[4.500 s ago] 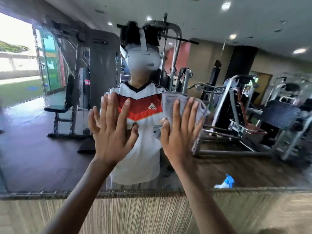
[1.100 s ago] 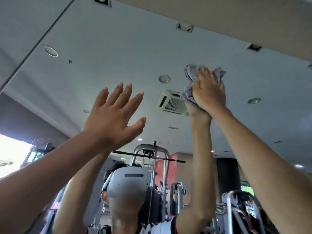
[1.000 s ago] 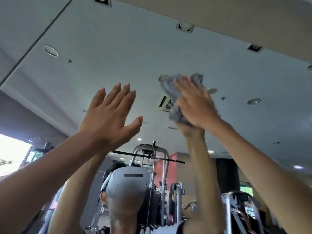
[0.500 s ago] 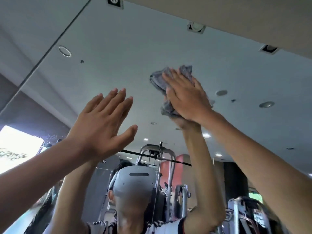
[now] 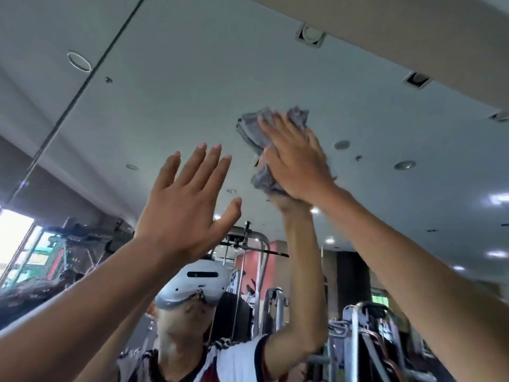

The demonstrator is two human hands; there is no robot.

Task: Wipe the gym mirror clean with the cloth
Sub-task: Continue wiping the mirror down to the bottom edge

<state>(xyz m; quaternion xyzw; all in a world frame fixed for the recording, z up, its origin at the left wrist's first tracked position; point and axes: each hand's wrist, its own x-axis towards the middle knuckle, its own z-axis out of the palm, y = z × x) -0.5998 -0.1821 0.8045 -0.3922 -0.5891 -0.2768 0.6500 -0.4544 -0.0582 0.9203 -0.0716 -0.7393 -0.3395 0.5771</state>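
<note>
Right hand (image 5: 297,161) presses with straight fingers on the bunched grey cloth (image 5: 254,133), high on the mirror (image 5: 192,78) near its top edge. Biggest risk: at full reach the pressure may fade and leave streaks. Next, the left hand (image 5: 187,199), spread wide at the glass and holding nothing, may leave prints. Least: the loose wad could slip out and drop.

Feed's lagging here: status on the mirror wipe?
Right hand flat, pressing cloth high on mirror. Left hand open, empty. No obstruction seen.
</note>
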